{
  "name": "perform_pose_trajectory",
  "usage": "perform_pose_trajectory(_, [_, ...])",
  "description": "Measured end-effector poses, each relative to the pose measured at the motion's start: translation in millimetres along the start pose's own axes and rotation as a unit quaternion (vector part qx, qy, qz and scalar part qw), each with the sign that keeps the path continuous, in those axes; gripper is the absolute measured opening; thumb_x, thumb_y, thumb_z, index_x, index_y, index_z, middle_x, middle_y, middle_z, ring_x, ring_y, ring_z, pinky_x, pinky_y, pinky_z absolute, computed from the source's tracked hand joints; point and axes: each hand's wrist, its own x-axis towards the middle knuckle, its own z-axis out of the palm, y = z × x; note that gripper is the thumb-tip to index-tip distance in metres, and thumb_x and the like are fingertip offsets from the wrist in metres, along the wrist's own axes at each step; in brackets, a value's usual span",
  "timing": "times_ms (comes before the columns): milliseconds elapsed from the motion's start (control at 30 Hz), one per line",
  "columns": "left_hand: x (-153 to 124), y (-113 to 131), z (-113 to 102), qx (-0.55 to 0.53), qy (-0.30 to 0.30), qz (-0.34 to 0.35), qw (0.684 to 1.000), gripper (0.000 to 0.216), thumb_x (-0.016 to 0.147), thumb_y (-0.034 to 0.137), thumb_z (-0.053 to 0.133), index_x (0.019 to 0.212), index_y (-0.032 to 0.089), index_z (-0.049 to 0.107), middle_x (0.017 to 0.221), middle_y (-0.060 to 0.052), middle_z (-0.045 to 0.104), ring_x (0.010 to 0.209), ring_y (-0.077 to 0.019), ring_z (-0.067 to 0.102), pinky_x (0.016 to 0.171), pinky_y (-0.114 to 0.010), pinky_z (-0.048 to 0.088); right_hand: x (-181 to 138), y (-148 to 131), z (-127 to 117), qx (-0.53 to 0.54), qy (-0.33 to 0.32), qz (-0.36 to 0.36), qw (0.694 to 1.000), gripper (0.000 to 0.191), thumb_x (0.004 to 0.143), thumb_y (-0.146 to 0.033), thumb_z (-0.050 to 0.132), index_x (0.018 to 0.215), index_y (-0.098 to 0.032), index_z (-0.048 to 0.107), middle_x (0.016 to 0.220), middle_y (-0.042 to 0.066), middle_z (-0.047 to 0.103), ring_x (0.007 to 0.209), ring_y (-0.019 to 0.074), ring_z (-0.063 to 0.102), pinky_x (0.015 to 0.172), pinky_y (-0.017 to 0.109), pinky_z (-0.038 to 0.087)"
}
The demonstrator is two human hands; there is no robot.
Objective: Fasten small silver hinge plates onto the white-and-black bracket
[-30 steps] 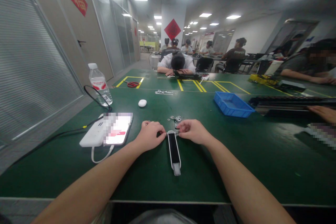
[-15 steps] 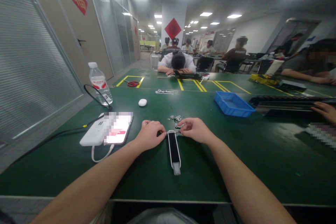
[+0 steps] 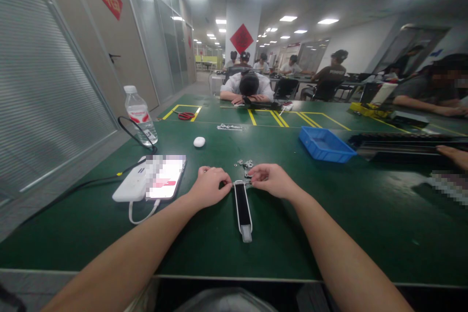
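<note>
A long black strip with a pale frame point(image 3: 243, 208) lies lengthwise on the green table point(image 3: 329, 234), its far end between my hands. My left hand point(image 3: 210, 185) is curled shut at that far end on the left side, fingertips pressed against it. My right hand point(image 3: 271, 180) pinches at the same end from the right, on a small metal piece I cannot make out. Just beyond my fingers lies a scatter of small metal washers and screws point(image 3: 244, 163).
A phone point(image 3: 165, 177) rests on a white power bank point(image 3: 131, 186) with cables at the left, behind it a water bottle point(image 3: 140, 116). A white earbud case point(image 3: 199, 142), red scissors point(image 3: 185, 116) and a blue tray point(image 3: 325, 145) lie farther off. Another person's hand point(image 3: 453, 155) rests at the right; people sit at the far tables.
Almost nothing has moved. My right hand has shifted slightly at the strip's far end, and the other person's hand at the right edge has drawn back a little.
</note>
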Motion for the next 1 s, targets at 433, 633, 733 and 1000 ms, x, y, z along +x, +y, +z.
perform_pose_trajectory(433, [-0.2,2.2,-2.4,0.003,-0.007,-0.002,1.000,0.020,0.086,0.029,0.048,0.084,0.020,0.066,0.092,-0.003,0.066,0.094,-0.0220,0.057,0.094,-0.045,0.028,2.1,4.3,-0.1,0.020,-0.019,0.005,1.000,0.030,0.064,-0.008,0.067,0.093,-0.013,0.065,0.081,0.005,0.071,0.073,0.0138,0.067,0.076,0.031,0.053])
perform_pose_trajectory(633, [-0.1,3.0,-2.9,0.001,-0.011,-0.006,1.000,0.020,0.086,0.029,0.049,0.084,0.020,0.066,0.091,-0.003,0.066,0.094,-0.0222,0.057,0.094,-0.045,0.027,3.6,8.9,-2.0,0.037,-0.037,0.006,0.999,0.035,0.061,-0.011,0.072,0.095,-0.014,0.065,0.081,0.005,0.071,0.073,0.0144,0.066,0.076,0.031,0.053])
perform_pose_trajectory(733, [-0.1,2.9,-2.2,0.001,-0.009,-0.005,1.000,0.020,0.086,0.029,0.048,0.084,0.020,0.066,0.091,-0.003,0.066,0.094,-0.0221,0.057,0.094,-0.046,0.027,3.6,9.3,-1.8,0.035,-0.033,0.003,0.999,0.035,0.062,-0.013,0.072,0.096,-0.014,0.065,0.081,0.005,0.070,0.073,0.0145,0.066,0.075,0.031,0.053])
perform_pose_trajectory(1000, [0.0,0.4,-0.4,0.000,-0.003,0.000,1.000,0.020,0.086,0.029,0.049,0.084,0.021,0.066,0.091,-0.002,0.066,0.094,-0.0219,0.057,0.093,-0.046,0.027,2.7,6.1,-1.7,0.037,-0.022,0.011,0.999,0.032,0.060,-0.017,0.075,0.090,-0.014,0.065,0.075,0.003,0.070,0.068,0.0142,0.065,0.071,0.029,0.053])
